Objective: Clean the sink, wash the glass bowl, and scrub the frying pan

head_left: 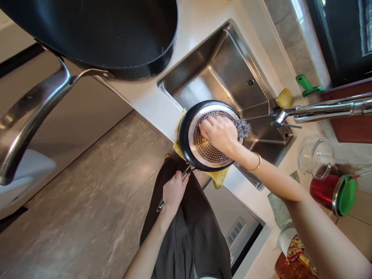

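Observation:
A black frying pan [186, 131] lies upside down on a yellow cloth [218, 177] at the edge of the steel sink [221, 69]. Its dotted metal base faces up. My left hand [173, 190] is closed round the pan's metal handle. My right hand [218, 132] rests on the pan's base, fingers closed on a steel wool scrubber [243, 127] that sticks out toward the sink.
A large dark wok [110, 35] with a steel handle fills the upper left. A tap [319, 110] reaches over the sink. On the counter stand a glass jug [315, 158], a red canister with green lid [334, 192], a yellow sponge [284, 97] and a green tool [306, 85].

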`<action>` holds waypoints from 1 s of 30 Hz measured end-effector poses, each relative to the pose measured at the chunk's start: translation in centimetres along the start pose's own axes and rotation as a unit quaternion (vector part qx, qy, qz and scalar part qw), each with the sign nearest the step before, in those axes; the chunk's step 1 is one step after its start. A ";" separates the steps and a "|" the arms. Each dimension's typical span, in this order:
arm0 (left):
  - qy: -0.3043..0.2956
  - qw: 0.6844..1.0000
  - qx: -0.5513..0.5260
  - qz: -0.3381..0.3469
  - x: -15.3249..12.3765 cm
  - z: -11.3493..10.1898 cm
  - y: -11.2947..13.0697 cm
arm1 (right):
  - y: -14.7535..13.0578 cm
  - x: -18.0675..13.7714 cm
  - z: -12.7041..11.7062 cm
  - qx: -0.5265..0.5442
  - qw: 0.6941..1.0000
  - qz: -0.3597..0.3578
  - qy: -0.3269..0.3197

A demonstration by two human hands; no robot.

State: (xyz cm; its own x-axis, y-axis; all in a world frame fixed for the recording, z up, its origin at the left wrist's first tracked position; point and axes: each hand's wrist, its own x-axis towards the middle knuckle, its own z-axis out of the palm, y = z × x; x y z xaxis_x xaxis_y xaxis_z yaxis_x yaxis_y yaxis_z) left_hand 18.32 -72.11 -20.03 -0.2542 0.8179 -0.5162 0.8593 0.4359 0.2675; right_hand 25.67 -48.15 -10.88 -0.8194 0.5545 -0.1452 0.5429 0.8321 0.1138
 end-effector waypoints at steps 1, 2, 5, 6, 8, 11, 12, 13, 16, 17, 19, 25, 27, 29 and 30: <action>0.003 1.000 -0.001 0.000 0.0 0.0 0.0 | -0.1 0.1 0.0 -0.006 1.000 0.015 0.003; 0.005 1.000 -0.001 -0.001 0.0 0.1 0.0 | -0.1 0.2 -0.1 -0.009 1.000 0.015 0.001; 0.012 1.000 0.000 -0.001 0.0 0.2 0.0 | -0.2 0.4 -0.2 -0.004 0.999 -0.044 -0.025; 0.016 1.000 0.002 -0.002 0.0 0.2 0.0 | -0.2 0.5 -0.3 -0.005 0.999 -0.044 -0.028; 0.022 1.000 0.005 -0.004 0.0 0.2 0.1 | 0.0 0.7 -0.4 -0.016 0.999 -0.008 -0.026; 0.020 1.000 0.005 -0.002 0.0 0.3 0.1 | 0.4 1.1 -0.5 -0.021 0.999 -0.012 -0.045; 0.019 1.000 0.004 0.000 0.0 0.3 0.1 | 0.5 1.3 -0.6 -0.019 0.998 -0.024 -0.052; 0.018 1.000 0.003 0.002 0.0 0.3 0.1 | 0.6 1.3 -0.6 -0.020 0.998 -0.025 -0.056; 0.019 1.000 0.000 -0.002 0.0 0.4 0.0 | 0.4 1.3 -0.8 -0.032 0.998 0.020 -0.047; 0.017 1.000 -0.001 -0.004 0.0 0.4 0.0 | 0.3 1.2 -0.8 -0.034 0.998 0.019 -0.048; 0.013 1.000 -0.005 -0.004 0.1 0.4 0.1 | -0.1 0.9 -1.0 -0.028 0.997 -0.024 -0.062; 0.014 1.000 -0.010 -0.001 0.0 0.0 0.2 | -0.6 0.9 -1.3 -0.055 0.996 0.030 -0.059; 0.015 1.000 -0.009 -0.002 0.0 0.0 0.2 | -1.0 0.5 -1.3 -0.048 0.996 0.001 -0.069; 0.018 1.000 -0.009 0.002 0.0 0.0 0.2 | -1.3 0.1 -1.3 -0.040 0.996 -0.034 -0.077; 0.020 1.000 -0.009 0.004 0.0 0.0 0.2 | -1.4 0.1 -1.3 -0.042 0.996 -0.033 -0.077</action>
State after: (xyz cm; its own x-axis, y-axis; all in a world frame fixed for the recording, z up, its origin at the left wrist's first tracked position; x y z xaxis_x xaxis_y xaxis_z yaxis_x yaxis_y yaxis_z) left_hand 18.49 -71.99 -19.99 -0.2646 0.8353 -0.4819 0.8535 0.4355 0.2862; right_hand 24.58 -49.30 -9.81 -0.8113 0.4999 -0.3031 0.4663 0.8661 0.1802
